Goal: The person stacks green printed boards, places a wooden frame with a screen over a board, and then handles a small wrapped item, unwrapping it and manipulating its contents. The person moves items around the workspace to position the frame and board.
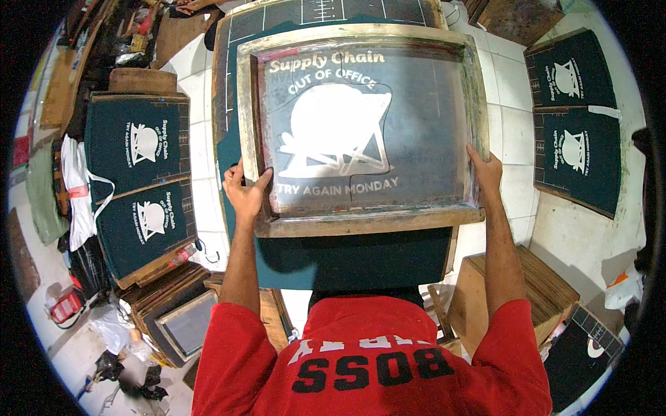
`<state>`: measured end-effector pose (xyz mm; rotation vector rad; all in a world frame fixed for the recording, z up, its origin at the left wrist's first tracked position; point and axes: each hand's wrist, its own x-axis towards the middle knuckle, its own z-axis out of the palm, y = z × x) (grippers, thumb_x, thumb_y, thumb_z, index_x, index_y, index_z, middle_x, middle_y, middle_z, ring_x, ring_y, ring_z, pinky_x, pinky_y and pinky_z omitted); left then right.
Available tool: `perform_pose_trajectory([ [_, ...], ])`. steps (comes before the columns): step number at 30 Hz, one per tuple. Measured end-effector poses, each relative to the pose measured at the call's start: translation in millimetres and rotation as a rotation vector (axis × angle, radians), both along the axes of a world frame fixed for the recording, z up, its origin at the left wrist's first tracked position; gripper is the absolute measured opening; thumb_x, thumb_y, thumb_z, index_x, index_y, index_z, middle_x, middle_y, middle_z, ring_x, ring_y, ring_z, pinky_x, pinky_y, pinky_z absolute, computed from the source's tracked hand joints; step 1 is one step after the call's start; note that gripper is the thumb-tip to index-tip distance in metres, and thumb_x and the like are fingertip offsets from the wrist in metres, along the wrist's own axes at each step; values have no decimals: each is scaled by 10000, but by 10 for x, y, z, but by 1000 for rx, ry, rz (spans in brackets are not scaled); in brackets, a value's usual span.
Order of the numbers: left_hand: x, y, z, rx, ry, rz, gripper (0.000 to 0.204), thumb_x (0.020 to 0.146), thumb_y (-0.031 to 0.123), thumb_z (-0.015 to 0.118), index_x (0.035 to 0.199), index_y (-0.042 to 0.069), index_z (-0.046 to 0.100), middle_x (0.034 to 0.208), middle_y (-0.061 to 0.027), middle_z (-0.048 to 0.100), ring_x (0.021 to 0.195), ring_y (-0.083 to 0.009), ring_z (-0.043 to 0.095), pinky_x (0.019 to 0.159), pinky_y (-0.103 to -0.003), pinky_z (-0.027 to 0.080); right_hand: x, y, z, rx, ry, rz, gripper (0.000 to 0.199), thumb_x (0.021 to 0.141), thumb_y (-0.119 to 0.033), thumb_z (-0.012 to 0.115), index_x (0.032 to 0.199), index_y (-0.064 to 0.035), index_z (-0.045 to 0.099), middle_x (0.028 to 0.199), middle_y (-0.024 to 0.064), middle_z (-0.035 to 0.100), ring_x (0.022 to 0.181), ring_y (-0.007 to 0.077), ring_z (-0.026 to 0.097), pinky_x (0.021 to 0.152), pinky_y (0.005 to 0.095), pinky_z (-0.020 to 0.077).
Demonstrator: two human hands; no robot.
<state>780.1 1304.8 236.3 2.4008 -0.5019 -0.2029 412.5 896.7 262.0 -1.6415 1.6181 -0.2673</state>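
A wooden-framed printing screen (374, 226) is held in both my hands over a board with dark green fabric (361, 263). Its mesh (427, 139) shows a large white design with lettering above and below. At the screen's left side, my left hand (246, 193) grips the wooden edge, thumb on top. On the opposite side, my right hand (486, 172) is closed on the frame in the same way. Fingers under the wood are hidden. Whether the screen touches the fabric below cannot be told.
Printed dark green fabric panels lie on boards at left (111, 149) and right (603, 159). A wooden box (534, 291) stands near my right arm. Another framed screen (187, 326) leans at lower left, near plastic bags (104, 329). Part of another person's hand (191, 7) shows at top left.
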Motion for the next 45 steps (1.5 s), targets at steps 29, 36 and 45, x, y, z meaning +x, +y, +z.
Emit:
perform_pose_trajectory([
  [29, 7, -74, 67, 42, -26, -24, 662, 694, 286, 902, 1282, 89, 673, 998, -111, 563, 952, -253, 530, 845, -384, 451, -100, 39, -23, -24, 120, 14, 552, 809, -518, 754, 988, 4, 738, 845, 137, 733, 771, 234, 694, 741, 372, 532],
  [36, 42, -91, -23, 77, -112, -49, 662, 672, 325, 912, 1252, 97, 689, 1022, -125, 560, 992, -283, 533, 897, -423, 445, -139, 54, 10, -8, 88, -13, 524, 816, -489, 751, 967, 12, 735, 820, 124, 724, 759, 221, 683, 736, 369, 528],
  [45, 63, -93, 18, 104, -103, -92, 727, 666, 387, 914, 1274, 73, 668, 1029, -138, 560, 974, -282, 546, 862, -411, 466, -395, -23, -11, 100, -23, 66, 688, 891, -505, 681, 1297, 36, 554, 1129, 183, 674, 1003, 255, 656, 893, 360, 502],
])
